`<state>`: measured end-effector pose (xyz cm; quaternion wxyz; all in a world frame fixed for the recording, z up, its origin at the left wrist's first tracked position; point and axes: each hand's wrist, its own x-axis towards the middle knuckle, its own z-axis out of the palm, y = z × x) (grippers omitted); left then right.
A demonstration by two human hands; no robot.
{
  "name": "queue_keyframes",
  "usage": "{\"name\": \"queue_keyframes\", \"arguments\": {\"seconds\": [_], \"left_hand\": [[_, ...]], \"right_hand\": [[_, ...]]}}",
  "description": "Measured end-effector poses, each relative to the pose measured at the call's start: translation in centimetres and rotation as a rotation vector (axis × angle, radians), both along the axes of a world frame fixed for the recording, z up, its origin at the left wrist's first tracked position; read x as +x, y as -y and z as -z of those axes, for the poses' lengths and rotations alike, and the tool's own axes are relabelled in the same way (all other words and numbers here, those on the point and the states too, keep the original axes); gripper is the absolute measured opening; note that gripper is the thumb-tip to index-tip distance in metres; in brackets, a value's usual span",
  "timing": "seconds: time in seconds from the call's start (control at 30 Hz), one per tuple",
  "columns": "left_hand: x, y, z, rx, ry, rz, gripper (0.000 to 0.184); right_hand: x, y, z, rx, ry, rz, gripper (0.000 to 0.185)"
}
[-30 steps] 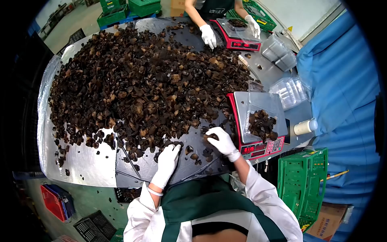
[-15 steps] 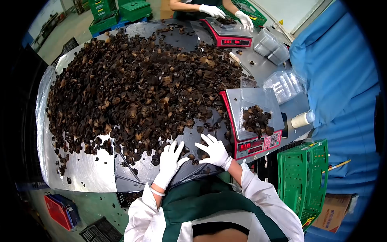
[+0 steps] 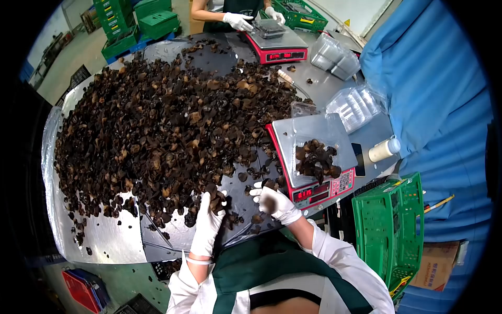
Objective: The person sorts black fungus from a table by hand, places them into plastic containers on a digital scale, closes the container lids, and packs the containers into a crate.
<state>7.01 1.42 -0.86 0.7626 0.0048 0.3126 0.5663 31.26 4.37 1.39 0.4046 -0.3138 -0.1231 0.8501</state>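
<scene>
Fungus (image 3: 215, 199) is pinched in the left hand (image 3: 207, 221); bare tabletop (image 3: 239, 200) separates it from the right hand (image 3: 282, 208), curled, grip unclear, scale (image 3: 285, 157) close rightward.

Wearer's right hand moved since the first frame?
Yes: judged against the near scale, the right hand has moved back toward the wearer's green apron.

The heaped pieces (image 3: 157, 125) are showing near-black and brown with tan patches, the left hand (image 3: 207, 227) and right hand (image 3: 285, 209) are wearing plain white, the nearer scale (image 3: 285, 136) is pairing red with grey, and I'm seeing a blue curtain (image 3: 429, 104), a green crate (image 3: 372, 230)
</scene>
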Motion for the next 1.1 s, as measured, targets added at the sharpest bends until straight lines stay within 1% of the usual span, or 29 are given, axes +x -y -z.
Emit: {"name": "queue_keyframes", "arguments": {"seconds": [0.03,0.07,0.1,0.13,0.17,0.2,0.3,0.37,0.43,0.47,0.5,0.57,0.6,0.63,0.7,0.73,0.83,0.87,0.9,0.97,1.0,1.03,1.1], "left_hand": [[0.7,-0.3,-0.5,-0.010,0.145,-0.025,0.034],[1.4,-0.6,-0.9,-0.009,0.194,-0.044,0.039],[2.1,-0.9,-1.9,0.021,0.313,-0.027,0.039],[3.2,-1.3,-3.9,0.005,0.314,-0.048,0.037],[4.3,-2.0,-5.4,-0.012,0.317,-0.065,0.036],[5.0,-2.6,-5.5,0.047,0.371,-0.038,0.037],[8.1,-5.0,-7.7,0.091,0.338,0.041,0.041],[10.7,-6.8,-9.3,0.139,0.221,0.080,0.041],[13.5,-8.5,-10.3,0.212,0.089,0.111,0.042],[14.9,-9.1,-10.9,0.256,0.019,0.121,0.042],[16.5,-9.4,-11.8,0.230,-0.027,0.089,0.040],[19.2,-10.3,-12.7,0.300,-0.214,0.090,0.036],[20.6,-10.2,-12.6,0.329,-0.245,0.063,0.032],[21.1,-10.9,-11.8,0.359,-0.547,0.179,0.026],[22.3,-11.4,-10.4,0.720,-1.133,0.174,0.020],[22.7,-11.3,-10.1,0.720,-1.155,0.202,0.018],[22.5,-10.6,-10.9,0.725,-1.236,0.164,0.017],[21.9,-10.3,-11.6,0.658,-1.187,0.189,0.017],[21.4,-10.3,-11.6,0.694,-1.148,0.131,0.019],[19.6,-10.2,-11.4,0.767,-1.254,0.120,0.025],[18.7,-10.0,-11.3,0.825,-1.305,0.124,0.034],[17.7,-9.9,-11.1,0.917,-1.384,0.201,0.045],[17.8,-9.3,-12.9,1.062,-1.531,0.269,0.062]], "right_hand": [[-0.1,-0.2,-0.7,0.014,0.021,-0.003,0.031],[0.2,-0.5,-1.7,0.060,0.110,-0.041,0.031],[0.4,-0.7,-3.1,0.107,0.198,-0.076,0.031],[0.8,-0.9,-4.7,0.136,0.175,-0.061,0.030],[1.6,-1.2,-5.8,0.198,0.217,-0.043,0.032],[2.4,-1.4,-7.7,0.255,0.271,-0.008,0.032],[6.2,-2.9,-12.2,0.407,0.469,0.104,0.031],[9.2,-4.3,-13.1,0.503,0.480,0.237,0.031],[12.2,-5.4,-14.8,0.601,0.742,0.285,0.033],[13.2,-5.9,-15.1,0.599,0.835,0.316,0.032],[14.4,-6.2,-14.9,0.598,0.849,0.317,0.035],[16.4,-7.1,-13.4,0.706,0.913,0.291,0.038],[16.8,-7.1,-13.1,0.786,0.983,0.290,0.039],[16.9,-7.2,-12.5,0.741,0.902,0.285,0.039],[17.3,-6.9,-12.5,0.682,0.860,0.229,0.039],[17.5,-6.9,-11.9,0.677,0.794,0.242,0.038],[18.5,-6.8,-12.5,0.713,0.783,0.297,0.037],[19.2,-6.7,-12.7,0.694,0.826,0.293,0.037],[20.1,-6.6,-13.0,0.678,0.865,0.271,0.037],[21.8,-6.3,-13.2,0.726,0.961,0.287,0.036],[22.6,-6.3,-13.2,0.791,1.041,0.278,0.036],[23.3,-6.1,-13.3,0.826,1.136,0.234,0.041],[23.8,-5.6,-14.0,0.845,1.280,0.110,0.053]]}}
